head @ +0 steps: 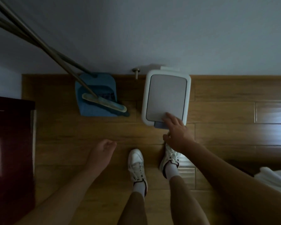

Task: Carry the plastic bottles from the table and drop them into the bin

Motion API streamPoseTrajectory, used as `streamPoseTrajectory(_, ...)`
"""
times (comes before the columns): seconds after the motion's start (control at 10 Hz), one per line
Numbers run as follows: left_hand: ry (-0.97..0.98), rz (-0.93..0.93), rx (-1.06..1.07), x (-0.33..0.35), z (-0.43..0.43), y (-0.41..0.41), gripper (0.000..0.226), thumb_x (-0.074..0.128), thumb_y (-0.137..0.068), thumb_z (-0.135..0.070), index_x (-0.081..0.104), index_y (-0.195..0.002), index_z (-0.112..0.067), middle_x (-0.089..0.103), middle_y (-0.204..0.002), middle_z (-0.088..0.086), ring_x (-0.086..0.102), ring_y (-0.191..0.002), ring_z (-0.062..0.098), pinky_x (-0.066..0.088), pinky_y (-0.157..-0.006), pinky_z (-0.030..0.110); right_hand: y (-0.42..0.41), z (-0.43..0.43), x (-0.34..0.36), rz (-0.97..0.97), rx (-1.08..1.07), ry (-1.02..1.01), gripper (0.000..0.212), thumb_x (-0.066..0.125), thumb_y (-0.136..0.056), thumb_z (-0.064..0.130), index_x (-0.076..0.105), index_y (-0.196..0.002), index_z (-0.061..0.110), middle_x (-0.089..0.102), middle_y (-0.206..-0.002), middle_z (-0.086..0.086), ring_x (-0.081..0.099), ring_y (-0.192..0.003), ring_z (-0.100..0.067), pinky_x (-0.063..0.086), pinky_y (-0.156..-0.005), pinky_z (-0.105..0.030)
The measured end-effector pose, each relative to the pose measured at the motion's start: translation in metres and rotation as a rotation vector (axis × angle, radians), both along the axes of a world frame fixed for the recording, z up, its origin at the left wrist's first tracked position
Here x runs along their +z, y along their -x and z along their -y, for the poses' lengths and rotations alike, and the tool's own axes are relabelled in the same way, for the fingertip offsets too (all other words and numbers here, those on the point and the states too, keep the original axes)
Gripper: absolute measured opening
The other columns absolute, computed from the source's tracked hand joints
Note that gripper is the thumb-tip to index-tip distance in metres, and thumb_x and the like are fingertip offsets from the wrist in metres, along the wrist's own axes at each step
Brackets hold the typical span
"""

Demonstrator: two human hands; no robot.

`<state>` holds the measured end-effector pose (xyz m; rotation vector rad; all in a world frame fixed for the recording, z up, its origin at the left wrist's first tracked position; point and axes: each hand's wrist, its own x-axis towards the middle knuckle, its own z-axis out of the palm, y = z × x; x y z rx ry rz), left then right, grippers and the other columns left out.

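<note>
A white bin [166, 96] with a grey lid stands on the wooden floor against the wall, and its lid is down. My right hand [177, 133] reaches over the bin's near edge, its fingertips touching the lid by the blue-grey front latch [159, 124]. It holds nothing. My left hand [103, 149] hangs over the floor to the left, fingers loosely curled and empty. No plastic bottle and no table are in view.
A blue dustpan [96, 95] with a broom [104, 103] leans on the wall left of the bin. A dark red cabinet [11, 151] fills the left edge. White bedding [276, 181] shows at the right. My two feet in white shoes [137, 166] stand before the bin.
</note>
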<state>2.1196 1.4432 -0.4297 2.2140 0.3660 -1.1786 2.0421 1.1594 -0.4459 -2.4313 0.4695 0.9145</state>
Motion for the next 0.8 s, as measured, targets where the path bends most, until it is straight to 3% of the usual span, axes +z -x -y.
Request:
streamPoseTrajectory(0.1, 0.002, -0.015, -0.031, -0.005, -0.016, -0.001, 0.027, 0.052, -0.097, -0.044, 0.068, -0.106, -0.024, 0.07, -0.106, -0.005, 0.065, -0.101, 0.016, 0.051, -0.083, 0.034, 0.009, -0.009, -0.007, -0.024, 0.01, 0.015, 0.086, 0.059, -0.092, 0.036, 0.006, -0.159, 0.022, -0.008, -0.167, 0.001, -0.006, -0.154, -0.023, 0.012, -0.122, -0.044)
streamPoseTrajectory(0.2, -0.02, -0.033, -0.041, -0.004, -0.031, -0.002, 0.028, 0.053, -0.097, -0.045, 0.068, -0.107, -0.024, 0.07, -0.107, -0.004, 0.065, -0.103, 0.018, 0.052, -0.09, 0.037, 0.011, -0.013, -0.004, -0.03, -0.014, 0.029, 0.083, 0.058, -0.092, 0.032, 0.01, -0.158, 0.02, -0.002, -0.168, -0.001, 0.001, -0.154, -0.024, 0.015, -0.122, -0.045)
streamPoseTrajectory(0.3, -0.032, -0.042, -0.049, 0.001, -0.037, -0.005, 0.03, 0.053, -0.096, -0.048, 0.068, -0.108, -0.025, 0.07, -0.107, -0.004, 0.065, -0.104, 0.019, 0.052, -0.09, 0.039, 0.013, -0.019, 0.005, 0.029, -0.087, 0.071, 0.067, 0.055, -0.091, 0.027, 0.03, -0.152, 0.016, 0.028, -0.161, -0.004, 0.028, -0.146, -0.026, 0.031, -0.117, -0.043)
streamPoseTrajectory(0.4, -0.018, -0.047, -0.035, 0.002, -0.038, -0.004, 0.021, 0.056, -0.096, -0.042, 0.068, -0.101, -0.025, 0.071, -0.104, -0.002, 0.066, -0.101, 0.02, 0.052, -0.091, 0.04, 0.021, -0.029, 0.013, 0.043, -0.087, 0.062, 0.057, 0.053, -0.093, 0.026, 0.038, -0.147, 0.017, 0.041, -0.152, -0.004, 0.038, -0.139, -0.024, 0.035, -0.112, -0.039)
streamPoseTrajectory(0.6, -0.036, -0.066, -0.041, -0.002, -0.037, -0.008, 0.024, 0.054, -0.097, -0.043, 0.066, -0.107, -0.025, 0.069, -0.109, -0.003, 0.065, -0.102, 0.019, 0.052, -0.089, 0.039, 0.031, -0.039, 0.009, 0.039, -0.062, 0.063, 0.058, 0.055, -0.091, 0.023, 0.038, -0.147, 0.018, 0.032, -0.156, -0.001, 0.032, -0.142, -0.023, 0.038, -0.11, -0.037)
streamPoseTrajectory(0.8, -0.051, -0.053, -0.075, -0.005, -0.039, -0.009, 0.028, 0.053, -0.097, -0.045, 0.066, -0.111, -0.024, 0.069, -0.109, -0.004, 0.065, -0.101, 0.017, 0.053, -0.086, 0.038, 0.029, -0.031, 0.005, 0.062, -0.125, 0.077, 0.056, 0.055, -0.091, 0.024, 0.041, -0.145, 0.019, 0.044, -0.148, -0.002, 0.043, -0.134, -0.023, 0.039, -0.109, -0.038)
